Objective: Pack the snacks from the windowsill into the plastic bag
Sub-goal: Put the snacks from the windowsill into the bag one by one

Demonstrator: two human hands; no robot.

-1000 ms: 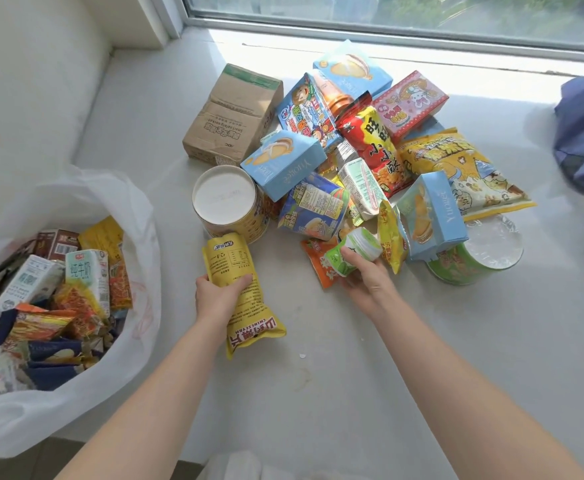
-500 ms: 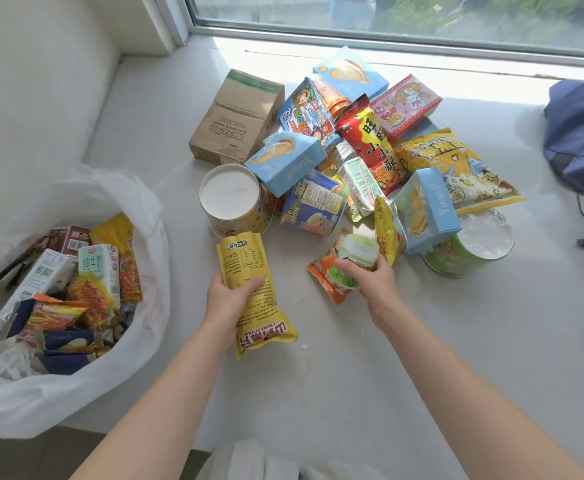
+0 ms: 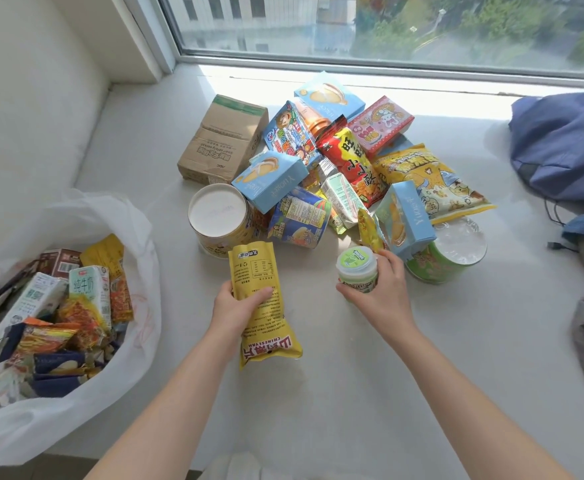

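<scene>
since both hands are loaded, the head view turns the coming move on where the plastic bag [image 3: 76,420] lies: at about nine o'clock from the hands, mouth open upward, partly filled with cartons and wrappers. the left hand [image 3: 238,310] is the nearer one, with fingers and thumb curled round the middle of a yellow pouch [image 3: 254,265], whose long axis runs roughly twelve to six o'clock; it looks like flat, glossy, crinkly foil. the right hand [image 3: 384,289], at three o'clock of the left, grips a small round jar [image 3: 356,268], upright, smooth hard plastic with a green lid. the bag is thin, limp white film. the snack pile [image 3: 335,174] of card boxes, tubs and foil bags sits on the smooth pale windowsill [image 3: 352,393] at twelve o'clock
</scene>
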